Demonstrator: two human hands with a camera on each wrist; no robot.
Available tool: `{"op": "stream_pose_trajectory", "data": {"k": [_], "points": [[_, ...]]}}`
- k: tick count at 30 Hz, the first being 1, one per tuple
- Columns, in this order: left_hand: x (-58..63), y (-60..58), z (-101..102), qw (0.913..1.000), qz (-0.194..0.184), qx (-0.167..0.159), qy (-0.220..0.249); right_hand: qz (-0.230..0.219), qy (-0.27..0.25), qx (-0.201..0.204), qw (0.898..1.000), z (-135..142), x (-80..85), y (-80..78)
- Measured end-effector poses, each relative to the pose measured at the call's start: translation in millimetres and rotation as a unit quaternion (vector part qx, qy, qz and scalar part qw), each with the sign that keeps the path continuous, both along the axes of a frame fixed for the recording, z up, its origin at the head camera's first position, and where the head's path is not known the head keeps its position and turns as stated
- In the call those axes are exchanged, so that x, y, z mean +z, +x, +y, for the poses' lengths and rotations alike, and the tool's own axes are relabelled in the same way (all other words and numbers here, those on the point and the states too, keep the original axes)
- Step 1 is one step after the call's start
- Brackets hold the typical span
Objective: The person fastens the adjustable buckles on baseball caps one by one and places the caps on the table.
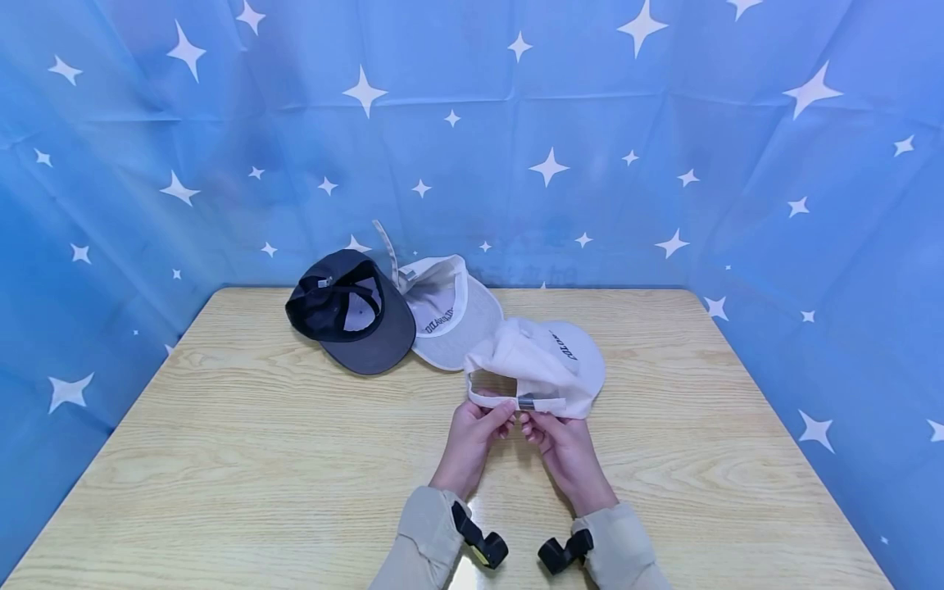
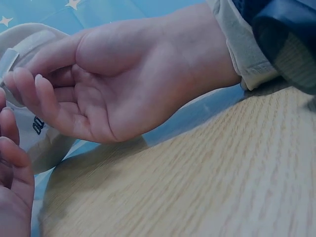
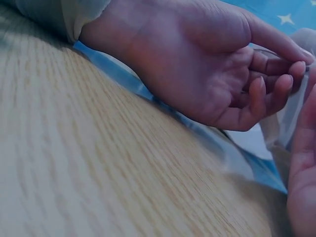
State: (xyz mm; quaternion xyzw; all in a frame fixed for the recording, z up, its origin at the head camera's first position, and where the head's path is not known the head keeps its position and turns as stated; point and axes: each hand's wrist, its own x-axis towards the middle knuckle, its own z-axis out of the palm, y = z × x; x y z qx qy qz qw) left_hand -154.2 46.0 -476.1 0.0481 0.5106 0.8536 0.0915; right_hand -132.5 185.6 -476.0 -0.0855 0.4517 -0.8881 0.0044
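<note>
A white baseball cap [image 1: 542,356] with dark lettering lies on its side in front of me, its brim pointing right and its rear opening facing me. My left hand [image 1: 469,438] pinches the left part of the cap's back strap [image 1: 490,401] between thumb and fingers. Just right of the metal buckle [image 1: 526,402], my right hand [image 1: 564,451] pinches the strap's lower edge. Both wrist views show the fingers of my left hand [image 2: 123,84] and right hand [image 3: 197,69] curled in at the strap; the exact fingertip contact is partly hidden.
Behind the held cap, to the left, a light grey cap [image 1: 475,315] lies upturned with its strap sticking up. A dark navy cap [image 1: 376,344] overlaps it on the left. All are on a wooden table [image 1: 258,459], backed by a blue star-patterned curtain [image 1: 457,147].
</note>
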Motion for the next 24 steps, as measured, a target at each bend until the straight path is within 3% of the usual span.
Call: {"op": "stream_pose_trajectory", "data": {"k": [12, 19, 24], "points": [[-0.4, 0.3, 1.2, 0.9999, -0.004, -0.009, -0.011, -0.010, -0.011, -0.001, 1.000, 0.4, 0.7, 0.5], [0.0, -1.5, -1.4, 0.9982, -0.013, -0.012, 0.057, -0.006, -0.051, 0.010, 0.999, 2.3, 1.0, 0.5], [1.4, -2.4, -2.5, 0.9977, -0.016, -0.011, 0.064, -0.013, -0.078, 0.014, 0.997, 3.8, 1.9, 0.3]]}}
